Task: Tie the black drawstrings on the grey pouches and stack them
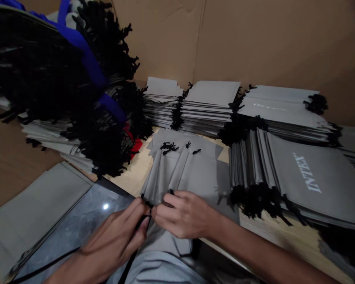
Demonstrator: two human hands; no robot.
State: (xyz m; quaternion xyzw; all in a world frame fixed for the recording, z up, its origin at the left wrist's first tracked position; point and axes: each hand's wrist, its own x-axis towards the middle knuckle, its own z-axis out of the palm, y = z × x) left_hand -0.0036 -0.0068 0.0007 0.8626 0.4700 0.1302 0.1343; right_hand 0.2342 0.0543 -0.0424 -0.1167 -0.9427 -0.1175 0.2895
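Observation:
My left hand (115, 232) is closed, its thumb and fingers pinching a black drawstring (60, 257) whose loose length trails to the lower left. Right beside it, my right hand (185, 215) has its fingertips pressed together on the same drawstring; the exact crossing of the cord is partly hidden. Both hands meet at the near end of several grey fabric drawstring bags (201, 171), which lie overlapped and partly rolled at their edges. Small black cord knots (169, 147) stick out at the far ends of these bags.
Stacks of grey bags (211, 94) line the cardboard wall (269, 43). A folded pile with white lettering (307, 173) stands at right. On the left, a large bundle with black cord ends is bound by a blue strap (91, 67). Flat grey bags (38, 209) lie lower left.

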